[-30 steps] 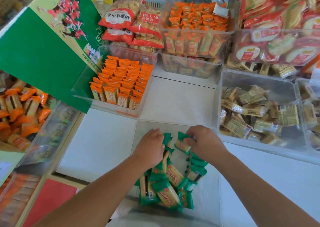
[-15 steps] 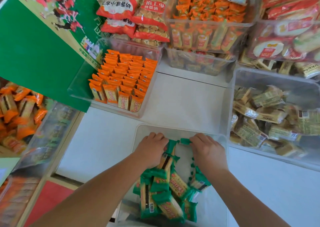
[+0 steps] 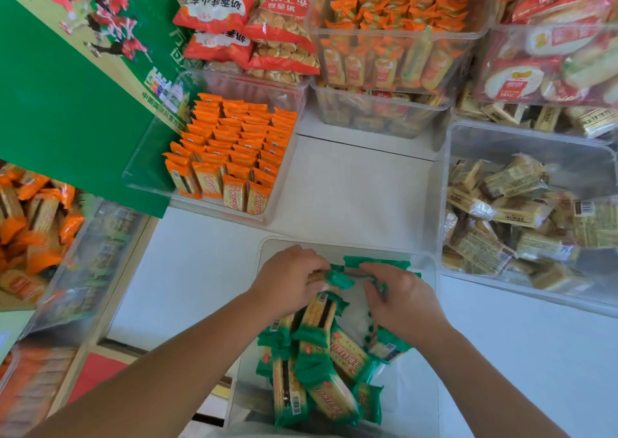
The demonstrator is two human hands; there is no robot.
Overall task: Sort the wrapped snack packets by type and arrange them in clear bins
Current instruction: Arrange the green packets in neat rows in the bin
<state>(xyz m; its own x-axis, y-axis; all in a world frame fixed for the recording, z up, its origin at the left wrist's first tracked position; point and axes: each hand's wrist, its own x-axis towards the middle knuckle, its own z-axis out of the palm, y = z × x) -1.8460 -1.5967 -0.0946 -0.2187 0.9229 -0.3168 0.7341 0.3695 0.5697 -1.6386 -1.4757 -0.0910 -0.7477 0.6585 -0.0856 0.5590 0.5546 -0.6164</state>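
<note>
A green packet (image 3: 334, 278) is gripped by the left hand (image 3: 287, 278); more green packets (image 3: 374, 265) are pinched by the right hand (image 3: 399, 298), inside a clear bin (image 3: 424, 387).

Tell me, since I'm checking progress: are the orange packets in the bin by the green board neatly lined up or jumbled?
Lined up. The orange packets stand in tidy rows inside their clear bin.

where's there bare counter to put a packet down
Bare white counter lies between the orange-packet bin, the tan-packet bin and the green-packet bin; more left of that bin. The back row is crowded.
</note>
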